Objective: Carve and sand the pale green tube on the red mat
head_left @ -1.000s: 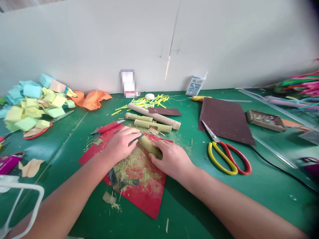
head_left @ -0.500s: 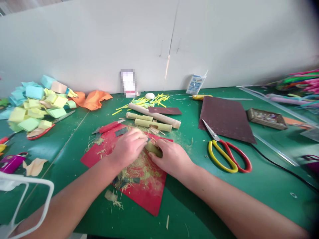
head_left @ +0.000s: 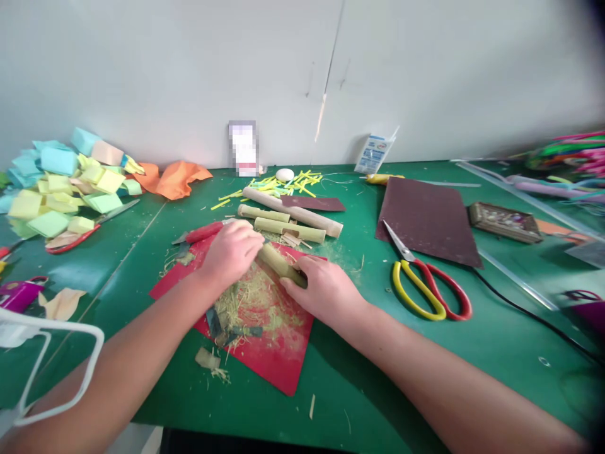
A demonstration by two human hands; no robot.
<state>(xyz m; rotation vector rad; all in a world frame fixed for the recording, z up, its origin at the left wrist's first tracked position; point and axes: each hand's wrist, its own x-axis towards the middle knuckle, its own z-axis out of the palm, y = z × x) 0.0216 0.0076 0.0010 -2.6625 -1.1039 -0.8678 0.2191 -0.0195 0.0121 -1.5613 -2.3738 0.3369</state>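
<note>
My right hand (head_left: 326, 287) is closed around the near end of a green-tan bamboo tube (head_left: 278, 260), which slants up to the left. At its far end, my left hand (head_left: 235, 249) is curled shut, a dark edge of sandpaper (head_left: 266, 240) showing by the fingers. Both hands are over a red sheet (head_left: 286, 369) strewn with bamboo shavings (head_left: 236, 306) and dark sandpaper scraps (head_left: 213, 323). Beside my left hand lies a red-handled knife (head_left: 203, 232), partly covered. Just beyond are two more bamboo tubes, one notched (head_left: 309, 234) and another (head_left: 265, 214) behind it.
A thick pale stick (head_left: 305, 218) and a brown strip (head_left: 321, 203) lie farther back. Scissors (head_left: 430, 290) overlap a brown sheet (head_left: 428, 221) on the right, near a small tray (head_left: 505, 222). Folded paper pieces (head_left: 59, 189) pile up at left. A white frame (head_left: 89, 378) juts in at lower left.
My left hand has moved left and slightly up along the bamboo tube, baring more of it. My right hand stays around the near end. The view has shifted slightly.
</note>
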